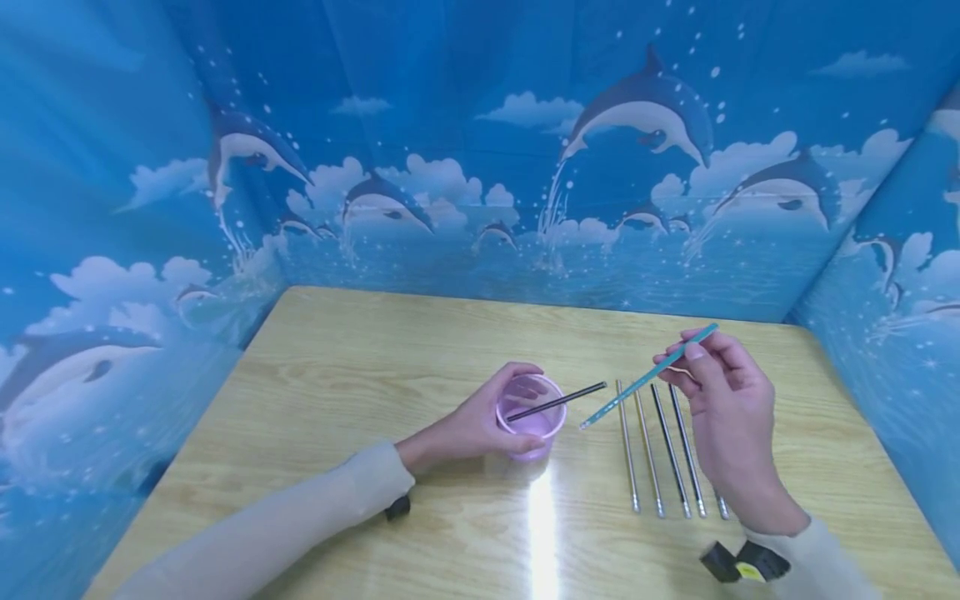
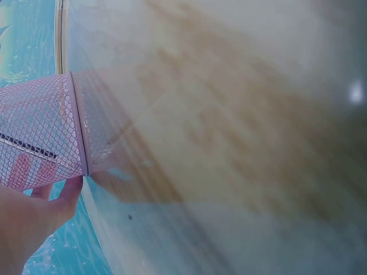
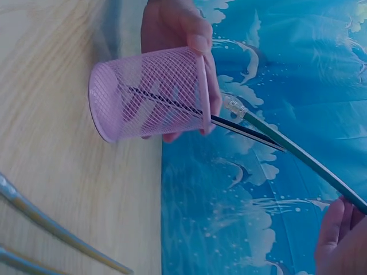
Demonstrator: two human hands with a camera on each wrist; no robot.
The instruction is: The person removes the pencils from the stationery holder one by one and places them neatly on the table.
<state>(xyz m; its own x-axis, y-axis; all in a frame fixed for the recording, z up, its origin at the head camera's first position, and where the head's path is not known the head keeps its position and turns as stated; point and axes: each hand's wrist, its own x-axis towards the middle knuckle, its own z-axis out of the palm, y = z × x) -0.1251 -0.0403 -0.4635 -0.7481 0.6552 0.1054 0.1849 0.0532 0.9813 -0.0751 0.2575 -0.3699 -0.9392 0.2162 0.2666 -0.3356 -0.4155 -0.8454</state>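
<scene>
A pink mesh pencil cup (image 1: 530,451) stands on the wooden table with my left hand (image 1: 480,417) wrapped around its side. Inside it leans a black pencil (image 1: 558,402), its upper end sticking out over the rim toward the right. My right hand (image 1: 723,408) pinches a teal pencil (image 1: 648,377) near its upper end. That pencil slants down to the left, its silver ferrule end (image 3: 235,107) pointing toward the cup's mouth and apart from the rim. In the right wrist view, the cup's mesh (image 3: 155,94) shows the black pencil through it.
Several pencils lie side by side right of the cup, among them a silver one (image 1: 628,450), a gold one (image 1: 649,454) and a black one (image 1: 672,454). A blue dolphin-print curtain (image 1: 465,150) stands behind the table (image 1: 360,350) and along both sides.
</scene>
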